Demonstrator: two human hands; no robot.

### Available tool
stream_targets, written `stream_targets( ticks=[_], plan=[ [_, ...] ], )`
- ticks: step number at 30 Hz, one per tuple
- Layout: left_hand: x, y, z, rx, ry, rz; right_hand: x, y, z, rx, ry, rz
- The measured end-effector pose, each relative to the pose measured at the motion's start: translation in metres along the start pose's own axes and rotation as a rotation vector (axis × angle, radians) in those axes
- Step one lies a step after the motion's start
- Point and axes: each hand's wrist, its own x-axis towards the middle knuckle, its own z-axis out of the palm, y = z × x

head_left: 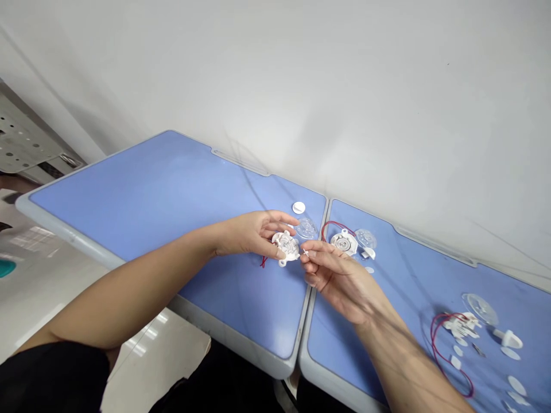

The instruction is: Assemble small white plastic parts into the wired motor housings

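My left hand (262,232) grips a round white plastic housing (287,246) by its edge, thumb in front and fingers behind. The housing has small ring lugs, and a short red cord (263,262) shows below it. Close to its right side, my right hand (331,272) pinches a tiny white plastic piece (306,252) between thumb and forefinger. Whether that piece touches the housing I cannot tell. Just behind my left fingers lie a clear round disc (307,228) and a white round knob (298,207).
Two blue tables (142,189) meet at a seam by a white wall. On the right one lie a second white housing (343,243) with red cord, a clear disc (365,238) and a white knob (369,253). Farther right are another white housing (462,326) and several white discs (516,385).
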Motion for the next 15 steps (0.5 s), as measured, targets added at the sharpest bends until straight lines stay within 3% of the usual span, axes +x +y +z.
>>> stream_targets(
  ticks=[15],
  plan=[
    [-0.0003,-0.0007,-0.0001,0.01,0.013,0.011,-0.0018,-0.0023,0.0016,0.022,-0.001,-0.01]
  ],
)
